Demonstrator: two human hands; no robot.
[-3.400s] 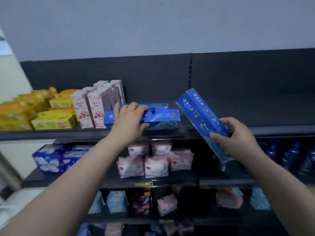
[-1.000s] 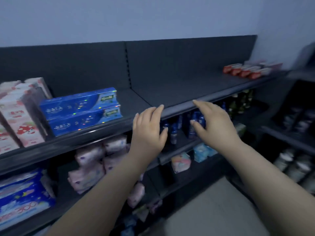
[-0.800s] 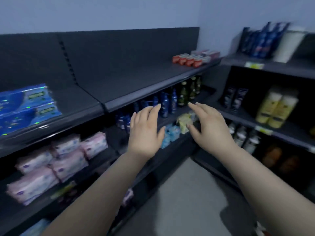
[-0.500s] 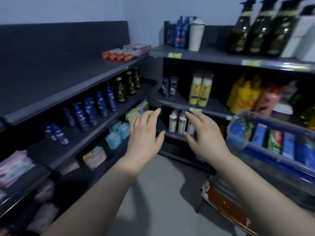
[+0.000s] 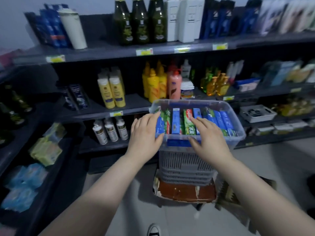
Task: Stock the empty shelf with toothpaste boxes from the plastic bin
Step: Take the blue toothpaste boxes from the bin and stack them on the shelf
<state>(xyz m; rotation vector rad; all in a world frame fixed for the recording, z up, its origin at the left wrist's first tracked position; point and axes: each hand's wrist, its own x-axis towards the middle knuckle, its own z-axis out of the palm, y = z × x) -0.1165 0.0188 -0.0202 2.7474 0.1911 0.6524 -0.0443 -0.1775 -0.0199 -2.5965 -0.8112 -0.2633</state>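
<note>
Now I face away from the shelf. My empty left hand (image 5: 144, 132) and right hand (image 5: 208, 137), fingers spread, reach over blue, green and red cardboard toothpaste boxes (image 5: 175, 121) in the clear plastic bin (image 5: 213, 103), near, middle. I should pinch one box's sides.

Red-and-green cardboard toothpaste box (image 5: 188, 121), in clear plastic bin (image 5: 239, 133): "Colgate" is printed in white; nothing else can be read
</note>
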